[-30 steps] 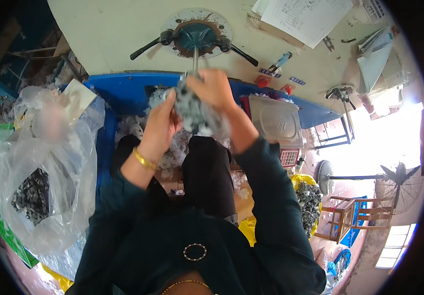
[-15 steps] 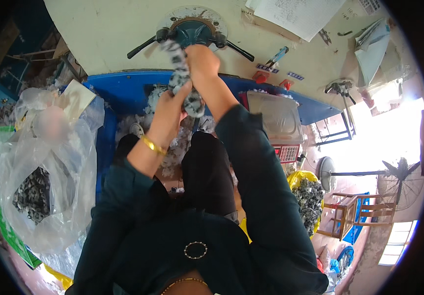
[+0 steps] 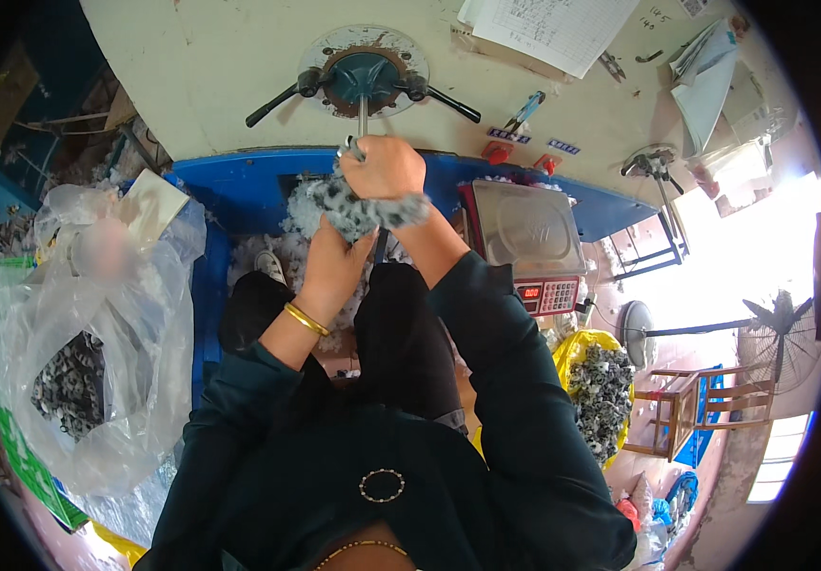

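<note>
A fuzzy grey-and-black spotted plush piece is bunched between my hands, in front of the bench edge. My right hand is closed in a fist around its upper part, just below a thin metal tube that juts from a dark green machine head with two black handles. Part of the plush droops over my right wrist. Lower down, my left hand grips the plush from beneath, thumb upward; its other fingers are partly hidden.
White fluff fills the blue trough. A scale stands to the right, near a yellow bag of spotted pieces. On the left is a large clear plastic bag. Pliers and papers lie on the bench.
My right hand has come down toward me from the machine head, exposing the metal tube. The plush piece has swung from upright to sideways, and my left hand is slightly lower.
</note>
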{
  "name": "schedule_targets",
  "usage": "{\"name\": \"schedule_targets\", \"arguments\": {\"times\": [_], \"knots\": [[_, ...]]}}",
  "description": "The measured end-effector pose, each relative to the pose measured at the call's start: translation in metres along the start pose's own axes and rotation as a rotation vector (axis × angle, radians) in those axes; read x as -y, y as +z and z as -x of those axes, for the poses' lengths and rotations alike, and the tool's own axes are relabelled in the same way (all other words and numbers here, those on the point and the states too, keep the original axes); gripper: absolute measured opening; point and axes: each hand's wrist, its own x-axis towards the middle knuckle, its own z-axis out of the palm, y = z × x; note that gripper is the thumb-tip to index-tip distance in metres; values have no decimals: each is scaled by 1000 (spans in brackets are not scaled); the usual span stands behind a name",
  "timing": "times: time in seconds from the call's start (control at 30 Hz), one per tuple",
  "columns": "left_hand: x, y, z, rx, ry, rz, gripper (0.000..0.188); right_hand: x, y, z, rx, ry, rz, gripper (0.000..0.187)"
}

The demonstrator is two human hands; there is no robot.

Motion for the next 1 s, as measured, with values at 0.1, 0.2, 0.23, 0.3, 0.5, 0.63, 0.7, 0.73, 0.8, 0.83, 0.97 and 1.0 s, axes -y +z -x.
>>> {"name": "schedule_targets", "arguments": {"times": [0.1, 0.2, 0.23, 0.3, 0.5, 0.63, 0.7, 0.73, 0.8, 0.83, 0.97, 1.0], "knots": [[-5, -4, 9, 48, -35, 93, 27, 2, -14, 9, 126, 38, -69, 24], [-40, -17, 3, 166, -465, 632, 28, -12, -11, 0, 125, -108, -88, 21], [-46, -28, -19, 187, -593, 721, 30, -8, -11, -16, 150, 0, -22, 20], [-39, -40, -69, 245, -815, 873, 36, -10, 9, -57, 22, 77, 60, 20], [-25, -37, -107, 259, -807, 849, 39, -7, 14, -89, -22, 91, 92, 25], [-38, -38, -56, 195, -730, 764, 39, -5, 13, -42, -77, 22, 37, 24], [-46, -39, -36, 213, -667, 690, 38, 0, 7, -27, -53, 41, -25, 24], [-47, -38, -27, 226, -643, 690, 37, 1, 6, -19, -41, 51, -57, 24], [-48, -33, -16, 244, -547, 658, 36, -5, 7, -8, -62, 36, -153, 22], [-42, -27, -10, 245, -487, 624, 35, -8, 7, -3, -63, 46, -208, 22], [-1, -7, 6, 274, -196, 249, 35, -15, 0, 7, -5, 43, -232, 21], [13, -5, 9, 291, -104, 99, 38, -17, 4, 7, 18, 54, -226, 22]]}}
